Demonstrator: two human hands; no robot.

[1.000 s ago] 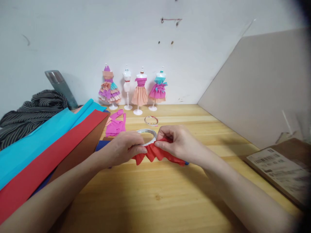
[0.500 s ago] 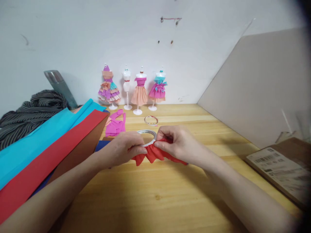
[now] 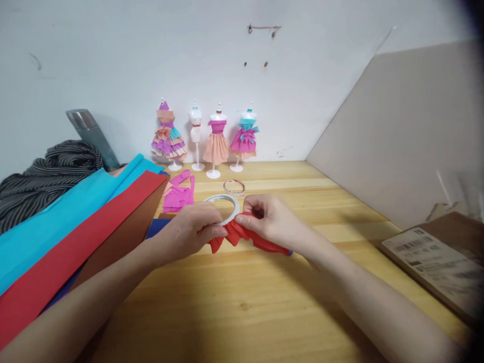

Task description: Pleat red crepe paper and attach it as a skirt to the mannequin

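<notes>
Between my hands is a strip of red crepe paper (image 3: 236, 236), gathered into folds along its upper edge. My left hand (image 3: 189, 229) is closed, its thumb and fingers pinching the roll of double-sided tape (image 3: 235, 202) together with the strip's left part. The white tape ring stands tilted just behind the paper. With thumb and forefinger, my right hand (image 3: 274, 222) grips the strip by the ring's right edge. A loose end of red paper hangs below the right palm, with a small blue bit at its tip.
Mini dress forms (image 3: 215, 143) in paper dresses line the wall; one wears little. A second tape ring (image 3: 234, 187) and magenta paper pieces (image 3: 179, 192) lie ahead. Blue paper sheets (image 3: 68, 212), a red sheet (image 3: 94, 233), striped cloth (image 3: 53, 176) and a flask (image 3: 94, 138) fill the left; a labelled parcel (image 3: 434, 262) sits right.
The tape ring has tipped up and a little left, showing more of its opening. My right fingers have shifted slightly left along the red paper, and its folds look more bunched.
</notes>
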